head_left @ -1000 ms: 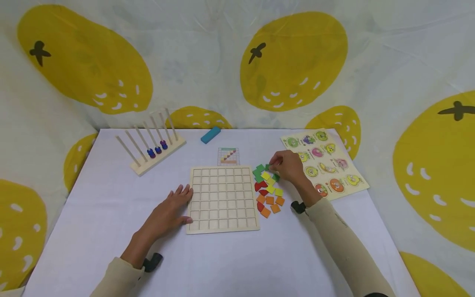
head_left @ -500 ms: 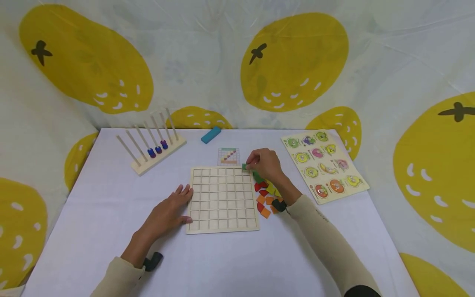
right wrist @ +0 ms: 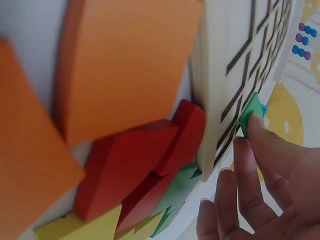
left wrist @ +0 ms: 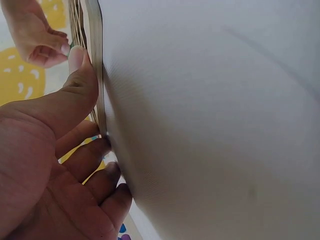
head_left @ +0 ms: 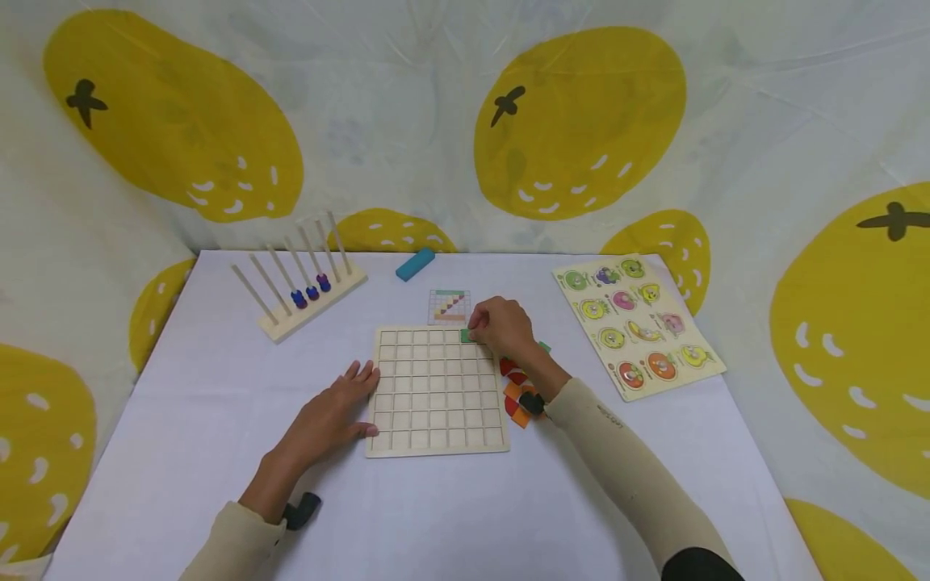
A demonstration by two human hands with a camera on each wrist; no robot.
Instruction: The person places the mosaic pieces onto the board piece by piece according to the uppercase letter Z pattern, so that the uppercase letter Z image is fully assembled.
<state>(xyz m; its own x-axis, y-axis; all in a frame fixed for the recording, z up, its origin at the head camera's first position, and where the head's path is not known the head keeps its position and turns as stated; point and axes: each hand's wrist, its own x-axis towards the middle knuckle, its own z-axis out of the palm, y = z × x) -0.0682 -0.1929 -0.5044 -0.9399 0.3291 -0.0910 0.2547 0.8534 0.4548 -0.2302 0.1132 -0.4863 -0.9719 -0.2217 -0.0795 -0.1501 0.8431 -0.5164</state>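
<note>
A wooden grid board lies flat in the middle of the table in the head view. My left hand rests at its left side, fingers spread, with fingertips and thumb against the edge. Over the board's top right corner, my right hand pinches a green tile between thumb and forefinger. The tile is close over the top row of squares. Beside the board's right edge lie loose orange tiles, red curved tiles, yellow tiles and green tiles, partly hidden by my right wrist in the head view.
A small printed pattern card lies just behind the board. Back left stands a wooden peg abacus with blue and purple beads. A blue block sits at the back edge, and a fruit puzzle board lies at right.
My right hand has carried a green tile from the loose pile leftward to the board's top row. The left hand stays in place at the board's left edge.
</note>
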